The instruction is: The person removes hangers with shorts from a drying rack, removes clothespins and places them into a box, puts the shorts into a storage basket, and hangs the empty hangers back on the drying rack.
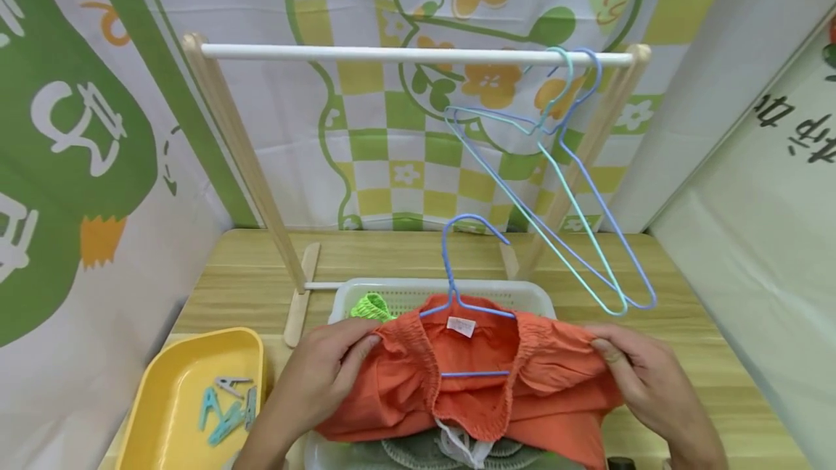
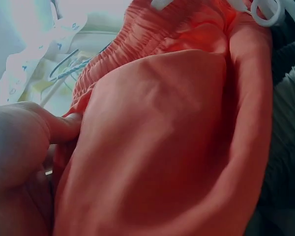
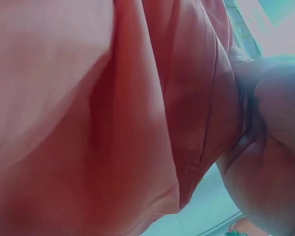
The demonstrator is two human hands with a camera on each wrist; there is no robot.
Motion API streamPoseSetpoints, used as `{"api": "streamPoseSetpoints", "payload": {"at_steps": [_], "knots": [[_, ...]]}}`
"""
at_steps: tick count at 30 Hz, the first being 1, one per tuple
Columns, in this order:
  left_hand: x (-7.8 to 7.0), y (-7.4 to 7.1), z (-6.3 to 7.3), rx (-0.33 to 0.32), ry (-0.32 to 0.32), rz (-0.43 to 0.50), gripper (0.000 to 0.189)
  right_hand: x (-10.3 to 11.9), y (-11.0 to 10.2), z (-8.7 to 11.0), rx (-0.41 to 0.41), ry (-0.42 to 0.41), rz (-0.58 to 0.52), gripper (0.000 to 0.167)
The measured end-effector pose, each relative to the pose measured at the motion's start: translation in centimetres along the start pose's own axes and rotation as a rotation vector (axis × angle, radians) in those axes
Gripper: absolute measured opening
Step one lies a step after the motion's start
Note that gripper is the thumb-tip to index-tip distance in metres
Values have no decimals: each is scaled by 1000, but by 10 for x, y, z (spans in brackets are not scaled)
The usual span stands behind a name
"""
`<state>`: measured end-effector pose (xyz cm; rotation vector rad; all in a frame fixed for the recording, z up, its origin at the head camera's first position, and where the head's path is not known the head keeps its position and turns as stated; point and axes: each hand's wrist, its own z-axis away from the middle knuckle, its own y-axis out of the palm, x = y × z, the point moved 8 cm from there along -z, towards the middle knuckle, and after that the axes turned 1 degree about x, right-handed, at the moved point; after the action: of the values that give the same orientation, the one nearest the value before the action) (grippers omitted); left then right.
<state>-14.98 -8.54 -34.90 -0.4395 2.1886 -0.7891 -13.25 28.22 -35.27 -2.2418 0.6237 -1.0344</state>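
A pair of orange shorts point(image 1: 385, 397) with an elastic waistband and a white drawstring is stretched between both hands in the head view. My left hand point(image 1: 320, 368) pinches one side of the waistband, thumb on top. On the opposite side my right hand point(image 1: 653, 376) pinches the fabric. A blue wire hanger point(image 1: 447, 260) sits inside the waist opening; its hook sticks up and its lower bar shows within. Both wrist views are filled mostly by the orange cloth, with the left thumb point(image 2: 66, 128) pressed on its edge.
Beneath the shorts is a white basket point(image 1: 444, 285) holding bright green and grey cloth. Two hangers point(image 1: 555, 165) hang at the right end of the rack's white bar point(image 1: 366, 54). A yellow tray point(image 1: 157, 383) at left contains several clothespins point(image 1: 225, 423).
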Motion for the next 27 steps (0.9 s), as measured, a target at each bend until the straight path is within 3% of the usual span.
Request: {"api": "streamPoseSetpoints", "payload": {"at_steps": [10,15,20,27], "knots": [[-5,-8,-4,-104,42,-6,23,3,2,-1,-20,-34,-70,40],[-3,-17,-2,-118,5,10,24,0,3,-2,-12,5,-115,40],[3,-24,4,-107,-53,100,26,-5,4,0,1,49,-163,36],[7,-32,13,-140,-86,189,30,-9,-1,2,-92,17,-160,37]]}}
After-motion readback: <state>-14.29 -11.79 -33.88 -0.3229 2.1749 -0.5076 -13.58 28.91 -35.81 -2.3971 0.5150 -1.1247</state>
